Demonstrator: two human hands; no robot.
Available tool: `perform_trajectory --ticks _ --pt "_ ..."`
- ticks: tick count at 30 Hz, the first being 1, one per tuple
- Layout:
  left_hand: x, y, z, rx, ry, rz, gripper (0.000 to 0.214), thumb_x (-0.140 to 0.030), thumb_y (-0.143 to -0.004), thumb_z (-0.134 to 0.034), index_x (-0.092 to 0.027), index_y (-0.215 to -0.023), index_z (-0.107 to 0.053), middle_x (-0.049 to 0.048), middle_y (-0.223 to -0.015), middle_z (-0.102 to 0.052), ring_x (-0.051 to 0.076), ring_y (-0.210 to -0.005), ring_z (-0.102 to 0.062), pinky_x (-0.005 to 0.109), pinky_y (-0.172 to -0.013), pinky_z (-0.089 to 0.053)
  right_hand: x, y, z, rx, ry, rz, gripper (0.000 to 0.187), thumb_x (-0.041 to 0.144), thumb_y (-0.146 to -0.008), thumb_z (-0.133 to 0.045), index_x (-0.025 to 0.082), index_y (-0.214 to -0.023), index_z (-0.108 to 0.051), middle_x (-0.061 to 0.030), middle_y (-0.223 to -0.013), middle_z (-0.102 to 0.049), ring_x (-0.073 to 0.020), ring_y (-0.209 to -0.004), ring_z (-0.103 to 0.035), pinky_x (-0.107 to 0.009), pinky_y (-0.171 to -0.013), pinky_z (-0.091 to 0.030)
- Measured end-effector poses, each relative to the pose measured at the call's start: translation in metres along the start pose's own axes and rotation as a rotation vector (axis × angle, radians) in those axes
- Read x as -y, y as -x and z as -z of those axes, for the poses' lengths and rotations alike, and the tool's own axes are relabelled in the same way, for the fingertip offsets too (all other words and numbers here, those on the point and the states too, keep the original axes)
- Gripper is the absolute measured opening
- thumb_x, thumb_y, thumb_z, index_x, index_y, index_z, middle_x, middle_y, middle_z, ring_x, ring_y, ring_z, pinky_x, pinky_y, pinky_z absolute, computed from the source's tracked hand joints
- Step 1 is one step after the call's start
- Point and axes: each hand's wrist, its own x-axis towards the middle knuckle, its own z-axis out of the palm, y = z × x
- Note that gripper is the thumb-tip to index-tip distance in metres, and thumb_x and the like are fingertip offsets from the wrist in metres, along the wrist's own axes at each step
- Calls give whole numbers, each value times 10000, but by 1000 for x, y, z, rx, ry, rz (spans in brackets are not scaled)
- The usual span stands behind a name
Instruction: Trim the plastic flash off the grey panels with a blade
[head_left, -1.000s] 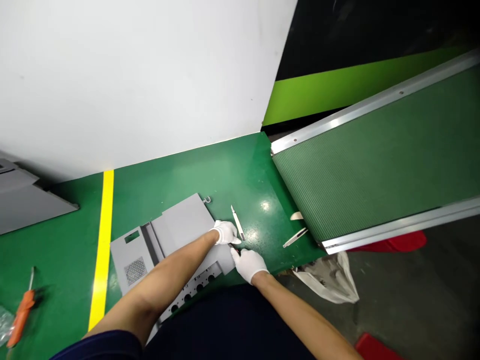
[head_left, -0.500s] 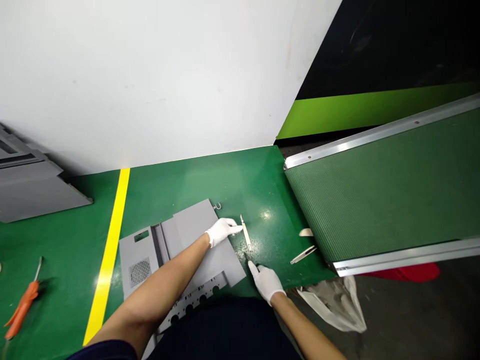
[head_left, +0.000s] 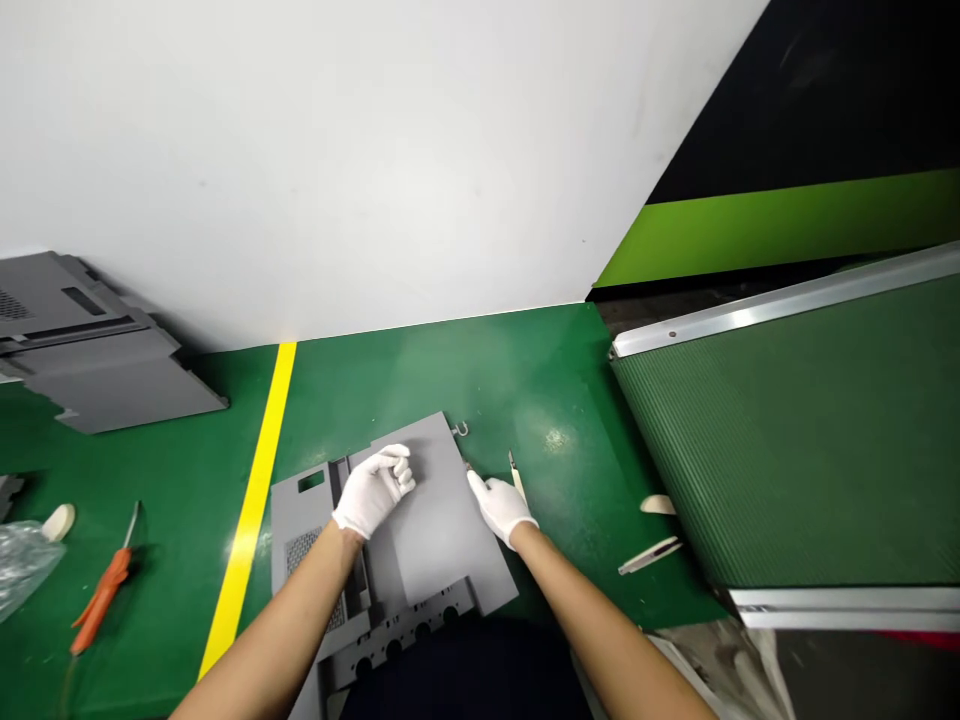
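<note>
My left hand [head_left: 373, 490], in a white glove, is curled into a loose fist above the middle of a grey perforated panel [head_left: 439, 540], and nothing shows in it. My right hand [head_left: 501, 508], also gloved, rests by the panel's right edge, with a thin dark object [head_left: 469, 466] showing at its fingertips. A white craft knife [head_left: 517, 477] lies just beyond those fingers, its lower part hidden by the hand. A small metal hook [head_left: 460, 429] lies at the panel's far corner.
A stack of grey panels [head_left: 97, 345] lies far left, past a yellow stripe [head_left: 251, 510] on the green surface. An orange-handled screwdriver [head_left: 105, 585] and a plastic bag [head_left: 22, 565] lie near it. A green conveyor belt [head_left: 787, 450] with metal rails runs along the right.
My left hand has moved left across the panel and curled tighter. My right hand has moved up against the panel's edge, now covering the knife's lower part. The whole view has swung left.
</note>
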Motion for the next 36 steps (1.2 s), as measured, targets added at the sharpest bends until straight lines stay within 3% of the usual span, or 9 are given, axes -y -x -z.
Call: perform_trajectory --ticks 6,11,30,36 --pt "2 25 30 -174 32 -47 106 -94 -751 -620 -130 -818 -695 -51 -503 -350 103 -452 -325 249 -456 -325 28 -35 8 -3 -30 -5 799 692 -1013 -172 145 -1000 -755 -220 -1147 -752 -318 -1122 -694 -379 -965 -478" --pt "6 26 42 -208 21 -30 103 -86 -750 -618 -133 -808 -690 -59 -488 -332 101 -434 -306 252 -447 -321 33 -40 12 9 -2 -28 796 707 -1004 -192 153 -984 -763 -222 -1132 -757 -325 -1114 -698 -386 -955 -484" --pt "-8 10 56 -200 -49 -17 109 -92 -743 -648 -130 -838 -684 -90 -479 -281 83 -399 -259 228 -411 -307 35 -36 16 22 9 -76 805 702 -1003 -181 148 -1016 -765 -225 -1133 -757 -343 -1139 -699 -419 -976 -493" --pt "-10 3 51 -244 -49 4 129 -85 -705 -690 -126 -827 -696 -93 -476 -284 77 -397 -271 223 -402 -322 39 -43 13 13 31 -76 830 718 -993 -181 131 -1023 -766 -244 -1121 -756 -359 -1126 -705 -436 -958 -507"
